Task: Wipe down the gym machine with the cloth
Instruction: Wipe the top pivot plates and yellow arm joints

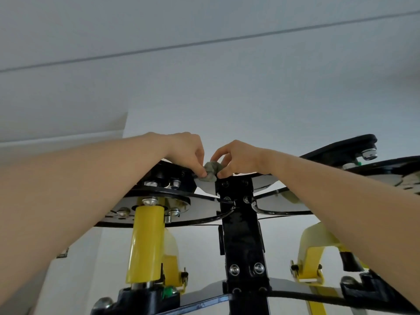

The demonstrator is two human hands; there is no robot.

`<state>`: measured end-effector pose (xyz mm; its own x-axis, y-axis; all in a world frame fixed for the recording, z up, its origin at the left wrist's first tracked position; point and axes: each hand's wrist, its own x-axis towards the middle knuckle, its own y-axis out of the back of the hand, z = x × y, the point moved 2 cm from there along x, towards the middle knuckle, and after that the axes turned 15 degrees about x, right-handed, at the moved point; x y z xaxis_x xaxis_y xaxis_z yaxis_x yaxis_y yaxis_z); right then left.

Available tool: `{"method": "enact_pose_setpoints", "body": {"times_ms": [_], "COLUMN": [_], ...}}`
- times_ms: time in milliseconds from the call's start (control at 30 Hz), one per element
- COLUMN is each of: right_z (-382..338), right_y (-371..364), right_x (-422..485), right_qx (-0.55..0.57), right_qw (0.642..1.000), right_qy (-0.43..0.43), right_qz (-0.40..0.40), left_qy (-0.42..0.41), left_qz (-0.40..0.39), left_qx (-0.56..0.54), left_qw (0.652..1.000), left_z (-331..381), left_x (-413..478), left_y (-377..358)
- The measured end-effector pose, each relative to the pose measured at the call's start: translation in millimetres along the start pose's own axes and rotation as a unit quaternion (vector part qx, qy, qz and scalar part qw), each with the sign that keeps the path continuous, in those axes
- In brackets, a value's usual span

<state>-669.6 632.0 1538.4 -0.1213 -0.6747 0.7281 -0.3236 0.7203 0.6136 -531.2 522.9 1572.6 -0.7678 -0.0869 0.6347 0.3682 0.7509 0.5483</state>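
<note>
View from below, looking up at the top of a gym machine (241, 235) against a pale wall (284, 114) and ceiling (204, 19).

The one cloth (210, 172) is small and grey-green, crumpled into a tight wad. It sits at the upper end of the machine's black central post (242, 223), against the edge of the dark round plate (175, 178) to the post's left.

The machine has glossy black metalwork with yellow parts. One black post runs up the middle, and two silver bolts (234, 268) are side by side on its lower face. A yellow tube (146, 242) stands to the left of the post, and a yellow bracket (311, 253) is on the right. Flat round black plates fan out on both sides near the top, each fixed with silver nuts.

Two bare forearms reach up from the lower corners, and the two hands meet at the cloth. The left hand (186, 151) has its fingers curled down, with thumb and fingertips pinching the left side of the wad. The right hand (236, 158) is also curled, pinching the right side between thumb and fingers. The heel of each hand lies at the plate's edge.
</note>
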Motion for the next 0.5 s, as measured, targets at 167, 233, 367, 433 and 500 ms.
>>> {"method": "enact_pose_setpoints", "body": {"times_ms": [167, 233, 367, 433, 500], "right_z": [-7.0, -11.9, -23.3, -28.0, -33.5], "right_y": [-11.7, -15.9, -23.3, -29.2, -37.2], "right_x": [2.3, 3.1, 1.7, 2.3, 4.3], "right_qx": [0.105, 0.133, 0.191, 0.224, 0.249], "right_qw": [0.994, 0.991, 0.981, 0.974, 0.967], "right_qy": [0.009, 0.015, 0.022, 0.031, 0.052], "right_qz": [-0.003, -0.014, -0.019, -0.02, -0.007], "left_qy": [-0.008, -0.004, 0.019, 0.029, 0.041], "left_qz": [0.048, 0.055, 0.059, 0.074, 0.086], "left_qx": [-0.012, -0.03, -0.071, -0.087, -0.108], "left_qw": [0.999, 0.998, 0.996, 0.993, 0.99], "left_z": [-10.9, -18.2, -35.6, -41.0, -46.2], "left_x": [-28.2, -40.1, -63.2, -73.5, -82.9], "left_y": [8.4, 10.7, 13.9, 14.1, 13.8]}}
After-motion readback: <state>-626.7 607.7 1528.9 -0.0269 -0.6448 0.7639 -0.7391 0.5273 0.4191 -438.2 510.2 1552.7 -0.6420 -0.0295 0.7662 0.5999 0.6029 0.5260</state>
